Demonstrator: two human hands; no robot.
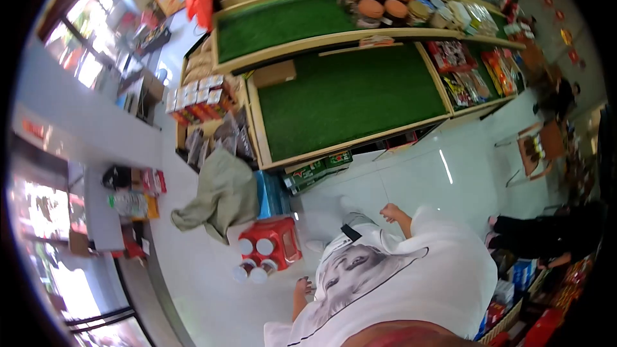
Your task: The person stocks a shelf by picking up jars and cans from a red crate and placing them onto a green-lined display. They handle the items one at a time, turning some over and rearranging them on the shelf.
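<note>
- Left hand hung at the side, fingers loose and released, holding nothing.
- Right hand hung by the hip, fingers loosely curled; could not tell whether it gripped anything.
- Nearest to the left hand: jars with white lids, two on a red stool, two more at the stool's front edge, apparently on the floor. All four stood upright and close together.
- Neither hand touched the jars or the stool.
- A grey-green cloth lay heaped just beside the stool, against a blue box.
- Beyond these, a shelf lined with green turf stood bare; the tier above carried lidded tubs.
- Judgement: the jars were packed tightly, so taking one cleanly would call for a grip on its body from above, clear of its neighbours, bending low first. The pair at the stool's edge looked easiest to knock over.
</note>
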